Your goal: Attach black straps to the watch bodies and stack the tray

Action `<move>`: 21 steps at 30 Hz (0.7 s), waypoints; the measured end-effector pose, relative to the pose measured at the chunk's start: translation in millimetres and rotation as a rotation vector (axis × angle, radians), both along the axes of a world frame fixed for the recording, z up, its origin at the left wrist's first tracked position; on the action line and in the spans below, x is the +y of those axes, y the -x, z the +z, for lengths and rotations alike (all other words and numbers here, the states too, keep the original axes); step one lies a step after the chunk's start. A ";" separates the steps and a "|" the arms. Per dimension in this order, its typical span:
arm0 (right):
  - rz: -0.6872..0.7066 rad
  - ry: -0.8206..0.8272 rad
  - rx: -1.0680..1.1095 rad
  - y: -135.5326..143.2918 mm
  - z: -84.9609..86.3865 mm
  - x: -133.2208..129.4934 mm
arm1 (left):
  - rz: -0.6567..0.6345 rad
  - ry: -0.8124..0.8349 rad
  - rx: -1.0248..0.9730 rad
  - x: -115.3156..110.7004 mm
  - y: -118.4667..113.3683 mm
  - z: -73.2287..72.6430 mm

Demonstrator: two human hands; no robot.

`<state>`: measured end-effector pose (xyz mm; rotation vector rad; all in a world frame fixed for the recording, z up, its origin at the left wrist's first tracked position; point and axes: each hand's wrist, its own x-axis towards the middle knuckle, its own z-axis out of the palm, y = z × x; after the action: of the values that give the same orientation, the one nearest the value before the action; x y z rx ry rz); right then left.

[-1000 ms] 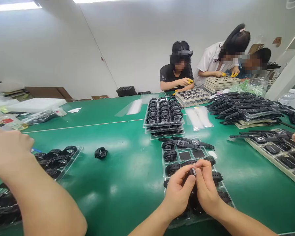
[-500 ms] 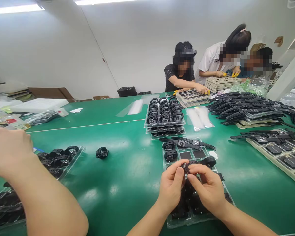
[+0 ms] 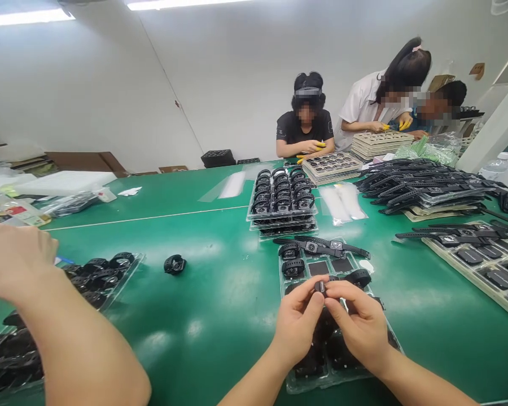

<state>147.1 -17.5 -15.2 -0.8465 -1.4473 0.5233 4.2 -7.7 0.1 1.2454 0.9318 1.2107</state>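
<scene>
Between the fingertips of my left hand and my right hand is a small black watch part. Both hands pinch it over a clear plastic tray, which holds black watches and partly lies hidden beneath them. Curled watches sit in the tray's left column. Two flat watches with straps stretched out lie across its far end. A stack of clear trays filled with curled watches stands beyond.
A co-worker's arm reaches in at left beside trays of watches. One curled watch lies on the green table. At right are a beige tray and piled watches. People work at the far side.
The small black part has turned slightly between my fingertips. Across the table, the person in black has drawn an arm back from the beige tray and now faces forward.
</scene>
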 end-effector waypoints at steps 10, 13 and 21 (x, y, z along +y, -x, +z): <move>0.045 -0.033 -0.015 -1.9 0.7 -2.5 | -0.170 0.135 -0.126 0.8 -1.2 -0.2; 0.084 0.039 0.086 -7.8 6.1 -2.5 | -0.287 0.271 -0.242 0.8 2.2 8.4; 0.537 0.554 0.135 -26.5 33.9 7.1 | -0.597 0.378 -0.097 0.7 8.6 20.1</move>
<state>173.6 -10.4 18.8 -0.8186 -1.4187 1.4074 -4.5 -7.0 20.2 1.0408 0.6125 0.5838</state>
